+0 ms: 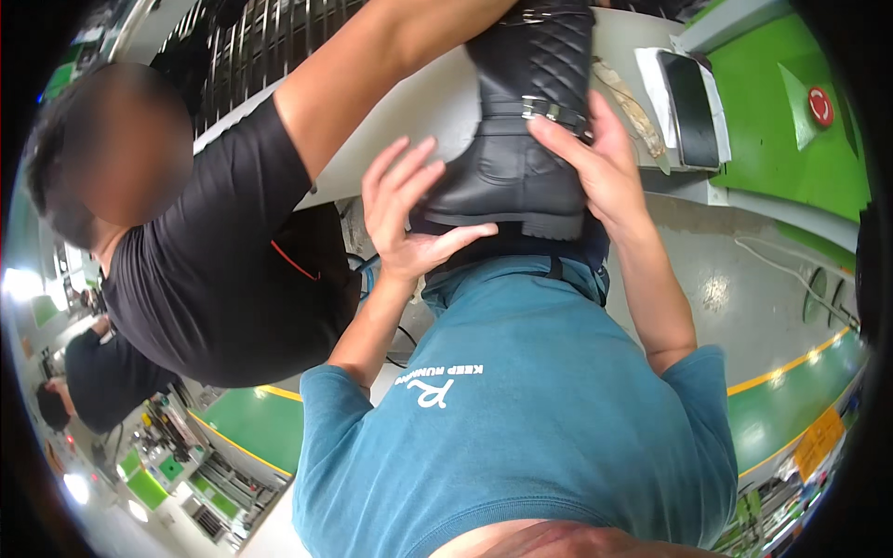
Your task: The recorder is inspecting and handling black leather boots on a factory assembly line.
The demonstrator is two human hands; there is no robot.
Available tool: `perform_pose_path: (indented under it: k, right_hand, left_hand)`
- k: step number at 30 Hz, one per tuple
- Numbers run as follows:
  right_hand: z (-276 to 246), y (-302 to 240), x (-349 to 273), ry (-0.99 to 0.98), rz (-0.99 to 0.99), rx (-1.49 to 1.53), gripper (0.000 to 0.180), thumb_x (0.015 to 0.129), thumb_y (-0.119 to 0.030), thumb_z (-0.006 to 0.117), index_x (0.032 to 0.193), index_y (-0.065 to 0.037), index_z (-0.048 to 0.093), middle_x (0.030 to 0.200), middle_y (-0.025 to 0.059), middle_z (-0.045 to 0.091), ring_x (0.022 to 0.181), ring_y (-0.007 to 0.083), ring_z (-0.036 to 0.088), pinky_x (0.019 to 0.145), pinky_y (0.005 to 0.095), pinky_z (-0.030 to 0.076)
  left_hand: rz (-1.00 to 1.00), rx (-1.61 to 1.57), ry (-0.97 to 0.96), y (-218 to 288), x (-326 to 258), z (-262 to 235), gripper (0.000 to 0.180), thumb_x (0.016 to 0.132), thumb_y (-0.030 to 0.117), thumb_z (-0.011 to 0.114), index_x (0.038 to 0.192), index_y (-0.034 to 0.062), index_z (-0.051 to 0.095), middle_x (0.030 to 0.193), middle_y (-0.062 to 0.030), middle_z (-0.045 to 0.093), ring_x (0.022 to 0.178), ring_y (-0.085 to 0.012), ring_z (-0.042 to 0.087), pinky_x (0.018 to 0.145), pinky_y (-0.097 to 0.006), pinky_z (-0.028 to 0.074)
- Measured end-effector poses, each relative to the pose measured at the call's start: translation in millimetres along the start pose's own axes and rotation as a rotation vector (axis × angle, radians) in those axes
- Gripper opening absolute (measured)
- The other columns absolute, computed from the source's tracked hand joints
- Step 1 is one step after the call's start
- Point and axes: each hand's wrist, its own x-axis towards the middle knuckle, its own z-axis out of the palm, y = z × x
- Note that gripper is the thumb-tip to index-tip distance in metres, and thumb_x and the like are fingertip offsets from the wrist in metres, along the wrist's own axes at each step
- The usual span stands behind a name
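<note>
A black boot (530,172) with a quilted shaft and buckled straps lies at the near edge of the light worktop, its sole toward me. My right hand (609,167) grips it at the heel side, thumb by the metal buckle (544,109) and fingers behind the ankle. Beside the toe is my left hand (405,209), palm turned inward and fingers spread, holding nothing. Whether its thumb touches the sole I cannot tell. From the left a co-worker's bare arm (381,56) reaches across to the boot's shaft; that person's hand is out of view.
Right of the boot, a dark phone (686,110) rests on white sheets, near a worn, pale strip-shaped tool (633,112). A green machine panel (772,121) carries a red button (819,107). Metal rods (279,46) stand behind the worktop (419,107). The co-worker (233,251) is close on my left.
</note>
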Motion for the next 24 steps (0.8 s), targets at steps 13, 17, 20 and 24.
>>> perform_pose_path:
  k: [13, 17, 20, 24]
  right_hand:
    - [-20.6, -74.1, -93.4, 0.175, -0.245, -0.205, 0.050, 0.089, -0.005, 0.087, 0.133, 0.004, 0.066, 0.116, 0.0087, 0.075, 0.104, 0.0159, 0.072, 0.098, 0.0306, 0.055]
    - [-18.8, -105.9, -67.1, 0.236, -0.419, -0.012, 0.044, 0.098, -0.009, 0.079, 0.136, 0.006, 0.064, 0.122, 0.0123, 0.074, 0.108, 0.0214, 0.073, 0.099, 0.0342, 0.058]
    - [7.2, -134.5, -36.2, 0.199, -0.427, 0.175, 0.041, 0.108, -0.021, 0.069, 0.139, 0.005, 0.065, 0.129, 0.0152, 0.075, 0.113, 0.0264, 0.075, 0.102, 0.0403, 0.060]
    - [23.5, -164.7, 2.2, 0.062, -0.365, 0.371, 0.040, 0.111, -0.025, 0.065, 0.140, 0.003, 0.067, 0.136, 0.0170, 0.075, 0.117, 0.0275, 0.076, 0.107, 0.0430, 0.059]
  left_hand:
    - [-0.143, -0.446, -0.060, 34.7, 2.2, 9.1, 0.099, 0.062, 0.044, 0.106, 0.143, 0.0032, 0.066, 0.148, -0.0207, 0.063, 0.139, -0.0381, 0.059, 0.116, -0.051, 0.049]
    - [-0.243, -0.639, 0.104, 12.6, 20.5, 25.2, 0.104, 0.078, 0.041, 0.099, 0.159, 0.0004, 0.048, 0.152, -0.0217, 0.059, 0.143, -0.0364, 0.058, 0.118, -0.049, 0.048]
    - [-0.317, -0.327, 0.007, -10.6, 22.4, 17.2, 0.048, 0.090, 0.021, 0.089, 0.129, -0.0004, 0.071, 0.127, -0.0167, 0.075, 0.120, -0.0316, 0.071, 0.106, -0.041, 0.055]
    - [-0.327, -0.210, 0.025, -36.3, 19.0, 24.6, 0.019, 0.090, 0.010, 0.086, 0.106, 0.0018, 0.078, 0.109, -0.0140, 0.080, 0.106, -0.0301, 0.075, 0.098, -0.039, 0.057]
